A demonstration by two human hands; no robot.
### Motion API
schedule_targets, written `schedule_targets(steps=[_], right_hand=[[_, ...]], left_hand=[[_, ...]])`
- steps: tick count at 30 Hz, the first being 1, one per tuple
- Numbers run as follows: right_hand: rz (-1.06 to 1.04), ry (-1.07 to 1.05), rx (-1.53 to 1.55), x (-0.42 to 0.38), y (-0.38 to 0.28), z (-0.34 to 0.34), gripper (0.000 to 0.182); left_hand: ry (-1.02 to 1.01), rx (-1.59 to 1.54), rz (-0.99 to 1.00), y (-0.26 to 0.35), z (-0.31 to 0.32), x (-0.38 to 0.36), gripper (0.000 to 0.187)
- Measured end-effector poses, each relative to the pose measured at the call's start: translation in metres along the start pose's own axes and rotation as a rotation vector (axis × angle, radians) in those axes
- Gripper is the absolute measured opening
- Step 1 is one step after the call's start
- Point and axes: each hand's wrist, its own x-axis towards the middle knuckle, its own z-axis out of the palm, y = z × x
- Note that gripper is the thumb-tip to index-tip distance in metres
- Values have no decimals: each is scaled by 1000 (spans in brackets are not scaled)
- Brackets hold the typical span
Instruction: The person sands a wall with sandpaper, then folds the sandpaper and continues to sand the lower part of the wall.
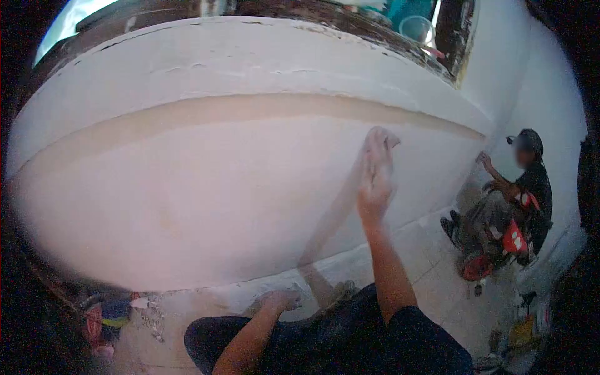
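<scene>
My right hand (377,172) is raised against the white wall (250,187), its fingers closed on a small, thin piece of sheet or cloth whose corner (394,139) sticks out beyond the fingertips. White dust covers the hand. Low down near my knee, my left hand (284,301) rests with its fingers curled; whether it holds anything is hidden. A beige band (262,107) runs along the wall above my right hand.
A co-worker (537,181) in a cap crouches at the right, one hand at the wall. A clear plastic cup (417,30) stands on the window ledge. Items lie on the floor (431,250) at lower left (115,315) and lower right (522,331).
</scene>
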Motion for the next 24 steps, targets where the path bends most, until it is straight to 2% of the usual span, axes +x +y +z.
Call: schedule_targets(steps=[2,3,4,6,7,9,10,13,15,17,18,19,20,21,22,23,24], right_hand=[[-140,-29,1,-37,-11,22,46],[-173,-114,24,-49,-12,20,47],[-191,-196,43,-66,-4,19,48],[-118,-204,-26,-99,25,20,45],[-126,-100,24,-117,49,25,44],[102,64,16,-117,86,18,44],[326,132,-44,-100,91,14,45],[219,269,-129,-56,109,10,44],[193,79,-111,-54,139,18,43],[-150,68,22,-40,54,26,46],[-135,76,5,-53,55,15,46],[-245,-162,-77,-71,57,3,47],[-300,-275,-122,-72,60,-5,47],[-357,-387,-160,-74,62,-13,48],[-146,-284,-9,-66,66,-23,47],[66,-182,140,-59,74,-34,47],[111,-31,-37,-44,94,-38,41]], left_hand=[[38,-33,4,-4,-1,2,50],[72,3,95,-12,12,22,49],[93,47,183,-20,17,36,47],[105,16,148,-16,-4,21,46],[109,-13,129,-10,-17,6,44],[106,-80,90,10,-42,-27,42],[110,-112,77,12,-49,-32,41],[116,-96,61,18,-51,-27,41],[101,-52,100,8,-38,-3,42],[69,6,135,-5,-13,28,44],[179,-2,174,-8,-2,35,44],[296,-15,212,-12,9,41,45],[292,-1,217,-9,2,36,45],[199,5,145,-5,-7,33,45],[110,7,71,1,-16,29,45],[113,12,75,1,-19,25,45],[170,-76,59,-1,-18,17,44]])
